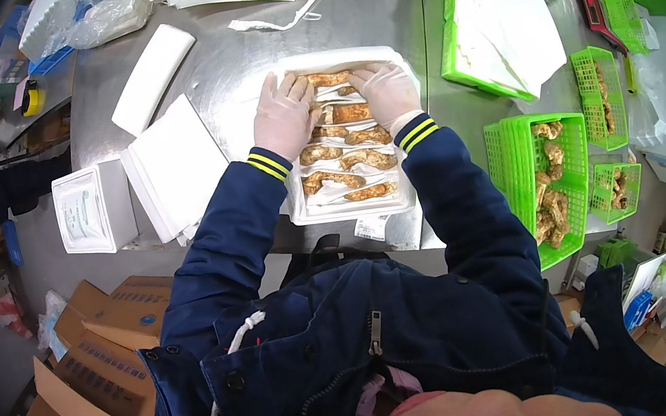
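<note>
A white foam box [296, 207] on the metal table holds brown-and-cream mushrooms [368, 160], laid in two columns with folds of white paper between the rows. Both of my hands wear thin whitish gloves and reach into the far part of this box. My left hand [284, 119] lies over the left rim, fingers stretched out and angled inward beside the upper mushrooms. From the right side my right hand [387, 91] extends its fingers toward the topmost mushroom [327, 79]. Neither hand visibly grips anything; the fingertips partly cover the paper and mushrooms beneath them.
Left of the box lie white foam lids [177, 169], a long white foam piece [152, 77] and a small foam box [92, 211]. At right stand green baskets of mushrooms [540, 121] and a paper-covered green crate [500, 28]. Cardboard boxes [93, 386] lie at lower left.
</note>
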The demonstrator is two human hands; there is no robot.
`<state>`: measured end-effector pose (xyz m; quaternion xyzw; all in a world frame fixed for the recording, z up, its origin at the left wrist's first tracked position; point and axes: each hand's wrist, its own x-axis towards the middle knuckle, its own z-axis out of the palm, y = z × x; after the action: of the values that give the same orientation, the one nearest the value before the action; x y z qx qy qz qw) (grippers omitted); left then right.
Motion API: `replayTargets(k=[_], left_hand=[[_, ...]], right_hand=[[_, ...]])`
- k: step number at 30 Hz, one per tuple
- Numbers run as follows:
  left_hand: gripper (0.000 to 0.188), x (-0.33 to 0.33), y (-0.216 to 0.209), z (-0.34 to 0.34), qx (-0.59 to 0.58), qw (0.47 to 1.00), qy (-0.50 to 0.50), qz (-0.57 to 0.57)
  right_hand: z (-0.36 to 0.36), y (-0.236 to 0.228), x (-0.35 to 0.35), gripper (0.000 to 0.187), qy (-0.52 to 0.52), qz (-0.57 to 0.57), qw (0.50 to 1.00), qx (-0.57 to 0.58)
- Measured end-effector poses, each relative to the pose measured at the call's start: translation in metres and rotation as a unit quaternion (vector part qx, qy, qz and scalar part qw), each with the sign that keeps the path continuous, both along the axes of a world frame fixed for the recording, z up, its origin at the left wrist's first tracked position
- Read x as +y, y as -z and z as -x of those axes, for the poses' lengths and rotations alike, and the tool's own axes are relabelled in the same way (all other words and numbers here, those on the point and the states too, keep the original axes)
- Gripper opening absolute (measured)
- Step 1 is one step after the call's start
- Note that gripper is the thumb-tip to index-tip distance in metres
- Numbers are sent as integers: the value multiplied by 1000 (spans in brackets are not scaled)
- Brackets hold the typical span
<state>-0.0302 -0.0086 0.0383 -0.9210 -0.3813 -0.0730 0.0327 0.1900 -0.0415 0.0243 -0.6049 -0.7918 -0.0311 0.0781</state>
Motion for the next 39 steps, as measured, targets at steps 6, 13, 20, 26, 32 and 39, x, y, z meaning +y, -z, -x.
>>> replayTargets(k=[6,13,20,26,32,39], left_hand=[[33,16,-1,12,-155,985,6,79],[65,88,40,16,-383,758,-254,463],[66,100,24,9,-515,631,-135,564],[43,83,15,22,-475,678,-150,540],[20,70,10,21,-333,897,-107,270],[30,78,35,14,-373,836,-160,369]], right_hand=[[-18,-24,-1,27,103,-10,994,41],[-66,2,58,71,312,219,881,279],[-66,12,45,57,187,183,720,642],[-57,-12,22,42,183,153,845,478],[-48,-22,6,21,106,18,969,224],[-45,-15,10,32,131,84,955,251]])
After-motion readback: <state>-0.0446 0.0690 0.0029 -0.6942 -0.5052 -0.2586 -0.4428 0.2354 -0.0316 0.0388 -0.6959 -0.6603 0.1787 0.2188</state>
